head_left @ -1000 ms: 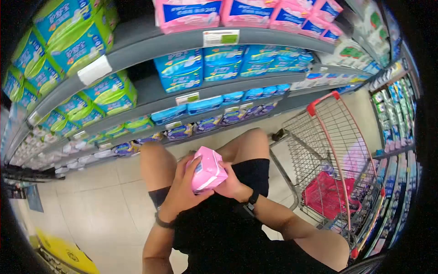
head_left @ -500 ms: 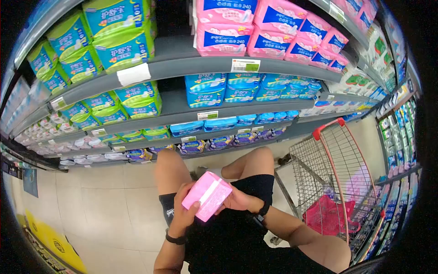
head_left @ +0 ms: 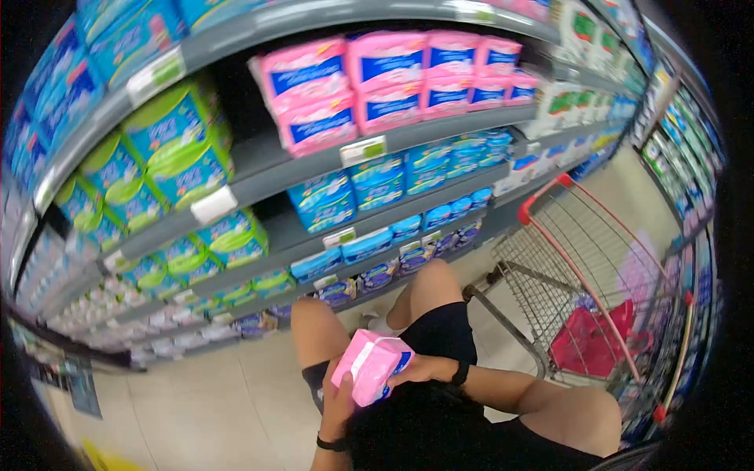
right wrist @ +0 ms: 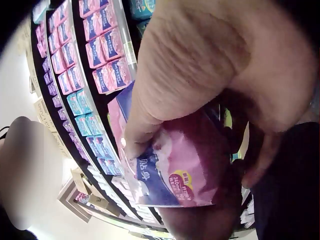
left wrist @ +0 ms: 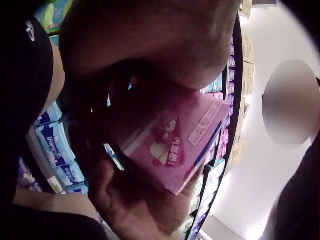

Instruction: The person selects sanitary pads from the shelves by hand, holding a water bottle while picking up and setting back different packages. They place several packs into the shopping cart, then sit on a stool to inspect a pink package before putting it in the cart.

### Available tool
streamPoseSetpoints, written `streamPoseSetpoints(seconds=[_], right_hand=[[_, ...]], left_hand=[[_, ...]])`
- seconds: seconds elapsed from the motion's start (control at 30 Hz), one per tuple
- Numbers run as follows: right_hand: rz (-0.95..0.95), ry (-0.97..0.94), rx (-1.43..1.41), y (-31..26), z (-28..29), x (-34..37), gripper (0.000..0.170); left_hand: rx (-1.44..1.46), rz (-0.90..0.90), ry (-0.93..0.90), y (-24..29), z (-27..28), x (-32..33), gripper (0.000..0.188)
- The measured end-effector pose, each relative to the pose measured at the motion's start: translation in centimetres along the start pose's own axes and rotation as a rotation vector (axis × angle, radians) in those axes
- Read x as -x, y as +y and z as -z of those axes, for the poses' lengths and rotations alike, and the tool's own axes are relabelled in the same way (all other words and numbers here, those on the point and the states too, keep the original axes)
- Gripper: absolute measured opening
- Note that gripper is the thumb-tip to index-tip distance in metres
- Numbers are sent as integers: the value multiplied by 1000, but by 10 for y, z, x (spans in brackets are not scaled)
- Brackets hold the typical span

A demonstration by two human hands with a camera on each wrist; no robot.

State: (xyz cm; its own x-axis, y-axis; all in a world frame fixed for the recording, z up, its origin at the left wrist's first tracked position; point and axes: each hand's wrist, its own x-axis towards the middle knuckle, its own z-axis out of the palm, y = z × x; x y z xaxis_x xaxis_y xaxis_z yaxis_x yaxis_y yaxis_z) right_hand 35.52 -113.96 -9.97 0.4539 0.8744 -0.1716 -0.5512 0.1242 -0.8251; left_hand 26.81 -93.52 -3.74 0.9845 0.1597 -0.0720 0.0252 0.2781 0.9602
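Both hands hold one pink pack of sanitary pads [head_left: 369, 363] in front of the lap, tilted, with a pale strip across its top. My left hand [head_left: 339, 395] grips its left side, with the thumb lying on the near face. On the other side my right hand [head_left: 420, 369] grips the pack's right edge. The right wrist view shows the pack's front [right wrist: 187, 160], with a blue band and a small yellow and magenta label, and the right thumb [right wrist: 142, 132] pressing on it. In the left wrist view its pink side [left wrist: 172, 145] lies between the two hands.
Shelves ahead carry pink packs [head_left: 393, 74], green packs [head_left: 169, 129], blue packs [head_left: 322, 200] and purple packs [head_left: 377, 275]. A metal shopping cart [head_left: 542, 302] with a pink bag [head_left: 593, 337] in it stands at the right. Pale floor tiles [head_left: 196, 400] lie at the left.
The pack has been turned over in the hands, so part of its blue printed face now shows at the right. The head view has tilted up, bringing higher shelves into sight.
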Motion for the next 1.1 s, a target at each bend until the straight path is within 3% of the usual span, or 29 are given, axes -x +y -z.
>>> streamPoseSetpoints(seconds=[0.13,0.23,0.3,0.33,0.37,0.5,0.6,0.63,0.73,0.87,0.9,1.0,1.03,1.1], right_hand=[[116,87,166,-44,-19,3,56],[-53,5,419,-81,-28,-1,74],[52,70,636,-87,-39,4,84],[96,108,743,-91,-46,8,89],[-87,19,708,-106,-53,12,126],[544,-48,876,-61,-37,-5,123],[397,-96,564,-64,-42,-4,118],[410,-80,502,-57,-37,-8,112],[685,215,534,-43,-20,-14,106],[622,335,149,-49,-6,5,87],[646,352,128,-49,-2,7,77],[543,422,78,-34,14,10,74],[466,340,-34,-36,14,21,80],[451,236,-300,-43,5,50,81]], left_hand=[[-269,-198,57,12,-10,-9,48],[-412,-303,-57,15,-5,-10,81],[-413,-334,-90,5,6,-11,107],[-275,-165,-16,0,6,-6,112],[-302,-213,-18,0,10,-6,112],[-388,-525,32,11,20,-13,109],[-191,-530,181,22,-4,-6,65],[-220,-407,121,11,17,-6,88],[-802,-515,113,10,39,-13,88],[-1568,-615,105,13,42,-22,88],[-1533,-373,102,50,-19,-2,73],[-678,-429,69,40,-72,-11,47],[-411,-266,-1,40,-86,-20,108],[-600,-397,-125,37,-94,-27,108]])
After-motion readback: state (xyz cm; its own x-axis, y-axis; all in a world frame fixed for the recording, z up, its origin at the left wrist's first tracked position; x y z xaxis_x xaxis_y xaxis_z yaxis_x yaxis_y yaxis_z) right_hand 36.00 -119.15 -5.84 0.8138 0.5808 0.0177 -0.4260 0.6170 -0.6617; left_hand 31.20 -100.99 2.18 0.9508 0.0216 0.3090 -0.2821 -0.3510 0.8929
